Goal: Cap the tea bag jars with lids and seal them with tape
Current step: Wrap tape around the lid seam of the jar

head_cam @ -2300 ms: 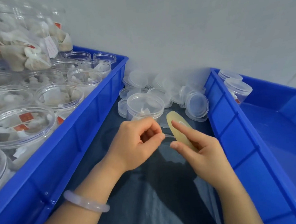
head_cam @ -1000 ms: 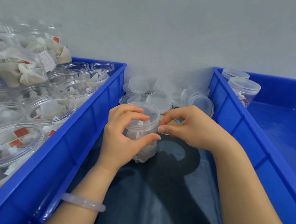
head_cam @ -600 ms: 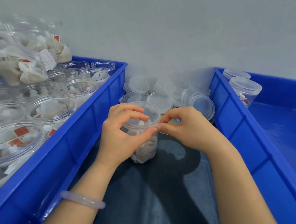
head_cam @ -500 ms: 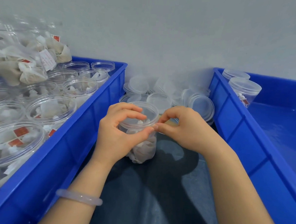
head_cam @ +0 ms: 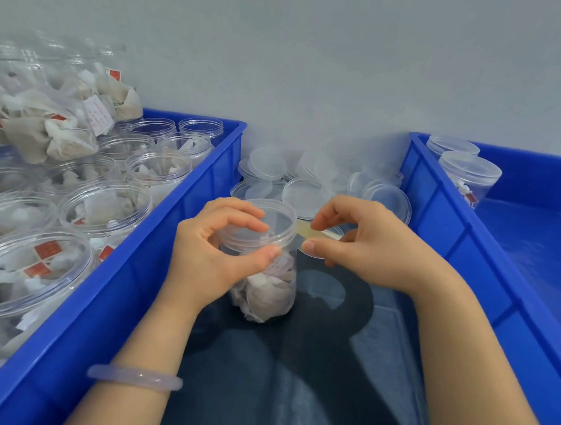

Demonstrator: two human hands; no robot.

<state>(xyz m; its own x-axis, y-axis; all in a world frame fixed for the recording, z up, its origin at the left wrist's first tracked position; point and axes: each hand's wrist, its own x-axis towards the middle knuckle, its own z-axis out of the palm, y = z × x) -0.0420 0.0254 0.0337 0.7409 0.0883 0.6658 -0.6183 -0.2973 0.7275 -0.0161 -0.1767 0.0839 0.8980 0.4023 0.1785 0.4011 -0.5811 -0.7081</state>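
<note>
The left hand [head_cam: 216, 261] gripped the jar [head_cam: 264, 287] near its top, steadying it between both hands. The right hand [head_cam: 369, 251] pinched tape [head_cam: 307, 231] stretched to the lid [head_cam: 278, 217], apparently to seal it.

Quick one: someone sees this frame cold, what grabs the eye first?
The two hands at centre: the left hand grips a clear jar of tea bags by its top, while the right hand pinches a yellowish tape strip at the jar's rim. Next, the left blue bin, crowded with open jars, and the heap of loose lids by the wall behind.
</note>
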